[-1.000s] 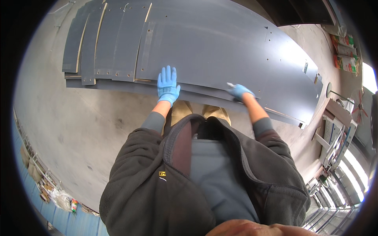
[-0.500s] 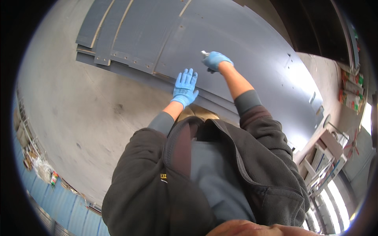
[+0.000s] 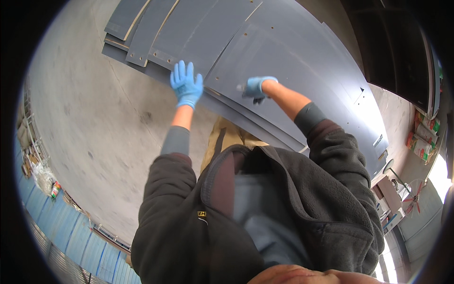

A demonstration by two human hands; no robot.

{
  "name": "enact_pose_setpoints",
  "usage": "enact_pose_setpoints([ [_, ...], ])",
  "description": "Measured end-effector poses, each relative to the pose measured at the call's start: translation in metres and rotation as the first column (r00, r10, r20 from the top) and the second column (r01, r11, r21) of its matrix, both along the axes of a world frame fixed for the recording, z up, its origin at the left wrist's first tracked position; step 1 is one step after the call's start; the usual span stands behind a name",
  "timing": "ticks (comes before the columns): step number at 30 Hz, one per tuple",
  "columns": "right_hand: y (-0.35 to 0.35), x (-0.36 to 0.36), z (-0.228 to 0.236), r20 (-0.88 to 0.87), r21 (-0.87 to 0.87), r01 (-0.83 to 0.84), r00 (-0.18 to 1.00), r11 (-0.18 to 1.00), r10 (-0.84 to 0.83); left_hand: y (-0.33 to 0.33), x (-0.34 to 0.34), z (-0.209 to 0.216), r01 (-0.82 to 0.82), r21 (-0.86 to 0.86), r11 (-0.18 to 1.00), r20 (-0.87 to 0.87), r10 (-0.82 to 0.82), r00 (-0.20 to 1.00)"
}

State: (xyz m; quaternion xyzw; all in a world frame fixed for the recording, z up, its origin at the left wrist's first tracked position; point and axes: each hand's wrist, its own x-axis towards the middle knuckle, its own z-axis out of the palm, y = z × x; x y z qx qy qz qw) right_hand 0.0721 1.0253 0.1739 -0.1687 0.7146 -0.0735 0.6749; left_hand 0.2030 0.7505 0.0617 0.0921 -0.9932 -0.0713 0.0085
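My left hand (image 3: 187, 86), in a blue glove, is stretched out with fingers spread at the near edge of a grey panel (image 3: 201, 31). Drilled holes run along that edge beside it. My right hand (image 3: 260, 88), gloved in blue with dark fingertips, is closed around a small whitish tool (image 3: 240, 88); motion smears it and I cannot make out its kind. This hand is over a larger grey panel (image 3: 302, 71), right of the seam between the two panels. Whether the tool touches the surface is unclear.
Narrower grey strips (image 3: 146, 35) overlap at the far left of the stack. Brown cardboard or paper (image 3: 222, 135) shows below the near edge. Concrete floor (image 3: 94, 118) spreads leftward. Dark shelving (image 3: 388, 52) stands far right, and a red-bladed fan (image 3: 414, 202) lower right.
My left hand has moved left and farther along the panel edge, its fingers spreading. My right hand has come slightly nearer, still closed on the whitish tool. The view has shifted.
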Motion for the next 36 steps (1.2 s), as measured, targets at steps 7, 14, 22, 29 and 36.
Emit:
enact_pose_setpoints([
  [7,-0.008,0.007,-0.023,-0.214,0.118,0.439,0.887,0.891,-0.409,-0.063,-0.121,0.037,0.371,-0.258,0.892,0.426,-0.239,0.873],
  [14,-0.009,-0.022,-0.005,-0.452,0.159,0.704,0.675,0.693,-0.582,-0.090,-0.206,0.056,0.558,-0.204,0.804,0.565,-0.369,0.738],
  [22,-0.028,-0.054,-0.040,-0.172,0.287,0.522,0.853,0.803,-0.493,-0.102,-0.256,0.046,0.676,-0.072,0.734,0.644,-0.483,0.593],
  [29,-0.061,-0.128,-0.007,-0.571,0.203,0.707,0.647,0.677,-0.505,-0.102,-0.260,0.046,0.673,-0.013,0.740,0.657,-0.501,0.563],
  [36,-0.141,-0.203,-0.015,-0.506,0.112,0.553,0.747,0.826,-0.431,-0.101,-0.264,0.047,0.664,0.014,0.748,0.676,-0.496,0.545],
])
